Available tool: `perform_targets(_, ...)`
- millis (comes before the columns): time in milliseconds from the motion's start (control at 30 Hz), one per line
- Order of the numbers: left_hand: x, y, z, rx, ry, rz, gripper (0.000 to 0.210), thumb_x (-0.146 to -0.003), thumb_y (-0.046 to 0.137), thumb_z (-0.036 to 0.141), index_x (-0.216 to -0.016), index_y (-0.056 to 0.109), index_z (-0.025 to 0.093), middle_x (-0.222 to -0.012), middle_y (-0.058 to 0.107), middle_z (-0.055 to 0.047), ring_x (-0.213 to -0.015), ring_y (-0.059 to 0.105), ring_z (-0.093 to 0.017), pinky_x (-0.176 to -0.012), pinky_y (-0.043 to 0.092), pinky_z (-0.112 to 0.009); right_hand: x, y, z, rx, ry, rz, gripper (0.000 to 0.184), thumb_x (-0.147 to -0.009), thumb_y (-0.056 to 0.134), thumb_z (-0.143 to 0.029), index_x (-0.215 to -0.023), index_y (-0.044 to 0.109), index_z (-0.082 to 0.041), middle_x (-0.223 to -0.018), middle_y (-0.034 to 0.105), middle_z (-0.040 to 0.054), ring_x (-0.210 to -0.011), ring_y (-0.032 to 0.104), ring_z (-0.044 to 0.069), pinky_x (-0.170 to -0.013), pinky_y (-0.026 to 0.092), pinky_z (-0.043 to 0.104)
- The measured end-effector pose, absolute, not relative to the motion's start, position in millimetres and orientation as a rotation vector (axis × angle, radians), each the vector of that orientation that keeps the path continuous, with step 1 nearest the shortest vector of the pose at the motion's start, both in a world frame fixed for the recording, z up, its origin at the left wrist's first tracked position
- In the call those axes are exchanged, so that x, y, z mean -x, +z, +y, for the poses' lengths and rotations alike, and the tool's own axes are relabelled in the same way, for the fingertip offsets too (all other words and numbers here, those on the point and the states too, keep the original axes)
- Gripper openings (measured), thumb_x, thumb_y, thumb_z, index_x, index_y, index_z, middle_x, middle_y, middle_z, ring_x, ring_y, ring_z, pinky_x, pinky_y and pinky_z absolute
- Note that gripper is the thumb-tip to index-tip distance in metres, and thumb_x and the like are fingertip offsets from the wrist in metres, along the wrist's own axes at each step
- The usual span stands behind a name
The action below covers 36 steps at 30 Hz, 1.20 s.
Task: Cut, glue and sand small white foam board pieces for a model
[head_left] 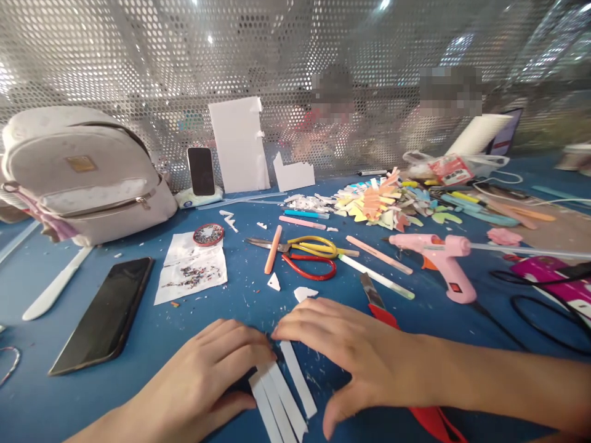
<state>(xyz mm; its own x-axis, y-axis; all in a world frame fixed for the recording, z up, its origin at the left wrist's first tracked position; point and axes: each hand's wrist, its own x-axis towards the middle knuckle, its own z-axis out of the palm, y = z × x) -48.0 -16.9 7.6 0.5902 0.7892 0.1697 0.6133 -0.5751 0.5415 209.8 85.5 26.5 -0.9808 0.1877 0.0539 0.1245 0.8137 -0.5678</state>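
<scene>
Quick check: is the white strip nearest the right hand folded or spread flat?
Spread flat: the white strip runs straight, with no fold showing, beside the strips under the left hand.

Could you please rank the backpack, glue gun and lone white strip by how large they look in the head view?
1. Backpack
2. Glue gun
3. Lone white strip, though it lies nearest the camera
</scene>
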Motion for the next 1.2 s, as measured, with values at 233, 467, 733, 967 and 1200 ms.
perform_targets(233, 49, 7, -16, -2.182, 0.558, 1.049, 0.034, -0.099, 0.056, 0.032, -0.132, 0.049, 0.031, -0.125, 0.065, -0.001, -0.113, 0.061, -0.016, -0.098, 0.049, -0.025, -215, 38, 88, 0.17, 0.525, -3.072, 0.033, -0.097, 0.063, -0.019, -0.129, 0.061, -0.026, -0.121, 0.059, 0.0061, -0.11, 0.052, 0.023, -0.101, 0.04, 0.04)
perform_targets(467, 48, 7, -18, -2.115, 0.525, 1.059, 0.033, -0.098, 0.058, 0.026, -0.13, 0.05, 0.032, -0.123, 0.063, 0.0, -0.112, 0.06, -0.015, -0.097, 0.048, -0.024, -219, 35, 99, 0.205, 0.456, -3.055, 0.008, -0.098, 0.061, -0.019, -0.105, 0.064, -0.02, -0.115, 0.059, 0.005, -0.104, 0.053, 0.021, -0.092, 0.041, 0.036)
perform_targets(733, 48, 8, -17, -2.063, 0.465, 1.099, 0.038, -0.098, 0.058, 0.027, -0.133, 0.046, 0.038, -0.127, 0.059, 0.002, -0.116, 0.056, -0.014, -0.1, 0.045, -0.024, -216, 32, 88, 0.5, 0.507, -2.965, 0.016, -0.086, 0.075, -0.019, -0.097, 0.064, -0.016, -0.092, 0.064, 0.0026, -0.09, 0.057, 0.021, -0.078, 0.041, 0.032)
perform_targets(967, 44, 8, -19, -2.057, 0.499, 1.151, 0.039, -0.093, 0.064, 0.02, -0.125, 0.048, 0.036, -0.123, 0.057, 0.004, -0.111, 0.056, -0.015, -0.095, 0.045, -0.025, -205, 25, 62, 0.526, 0.604, -2.924, 0.022, -0.086, 0.077, -0.026, -0.101, 0.065, -0.016, -0.09, 0.063, 0.0026, -0.085, 0.057, 0.021, -0.074, 0.042, 0.032)
perform_targets(1200, 47, 4, -19, -2.119, 0.531, 1.116, 0.03, -0.094, 0.064, 0.024, -0.121, 0.052, 0.032, -0.125, 0.056, 0.002, -0.113, 0.055, -0.016, -0.098, 0.045, -0.026, -205, 34, 55, 0.549, 0.748, -2.911, 0.025, -0.091, 0.071, -0.029, -0.112, 0.063, -0.017, -0.098, 0.062, 0.004, -0.091, 0.057, 0.022, -0.08, 0.045, 0.035)
